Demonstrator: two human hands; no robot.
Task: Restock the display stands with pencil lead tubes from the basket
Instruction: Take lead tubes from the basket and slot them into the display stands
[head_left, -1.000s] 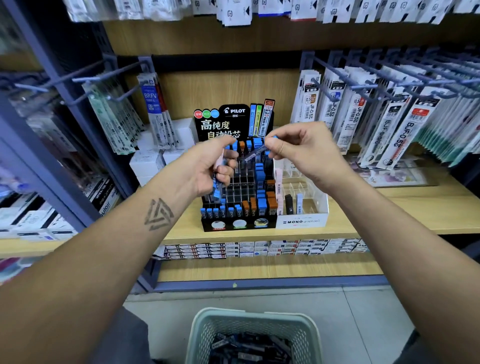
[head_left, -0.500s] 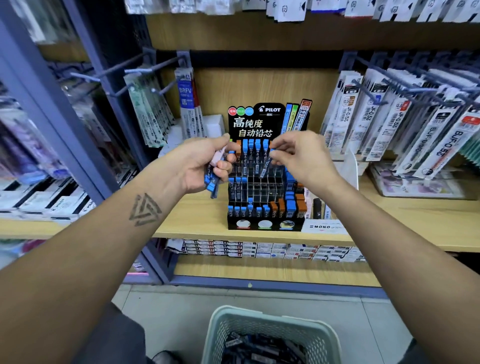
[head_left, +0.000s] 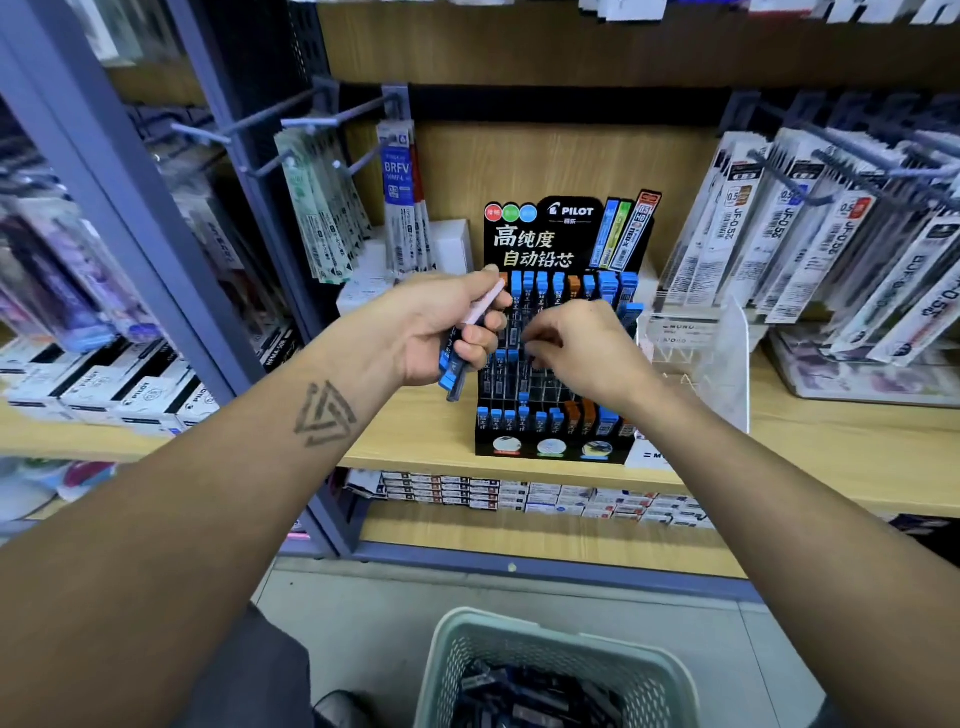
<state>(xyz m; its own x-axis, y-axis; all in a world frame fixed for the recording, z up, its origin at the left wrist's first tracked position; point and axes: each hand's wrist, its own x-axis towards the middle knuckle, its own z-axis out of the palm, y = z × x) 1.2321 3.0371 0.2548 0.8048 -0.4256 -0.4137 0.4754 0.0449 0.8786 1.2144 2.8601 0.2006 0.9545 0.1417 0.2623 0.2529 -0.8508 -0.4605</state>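
The person's left hand (head_left: 441, 332) is curled round a small bunch of blue-capped, dark-bodied pencil lead tubes (head_left: 453, 371) plus one pale pink tube (head_left: 480, 312), held just left of the black tiered PILOT display stand (head_left: 556, 364) on the light wooden shelf (head_left: 415, 431). The right hand (head_left: 582, 345) is over the stand's middle rows, fingertips (head_left: 535, 345) bent down w/ the grid of slots. Whether they pinch a tube there can't be told; the fingers hide it.

Step in hand, by the look of it: slotting a tube into a mid-row slot. The top row and front row are mostly full w/ blue and orange caps; the middle rows show many bare slots, so the restock is partway at most.

More stock lies in the pale green mesh plastic basket (head_left: 452, 660) on the floor, directly below, well apart from the shelf.

Next move likely calls for the right hand to take another tube from the left-hand bunch, turn it cap-up, and line it w/ an open slot. The slots are narrow and close-set, so aim must be fine; neighbouring tubes could get knocked.

A clear acrylic stand (head_left: 727, 353) sits just right of the black one, mostly unfilled.
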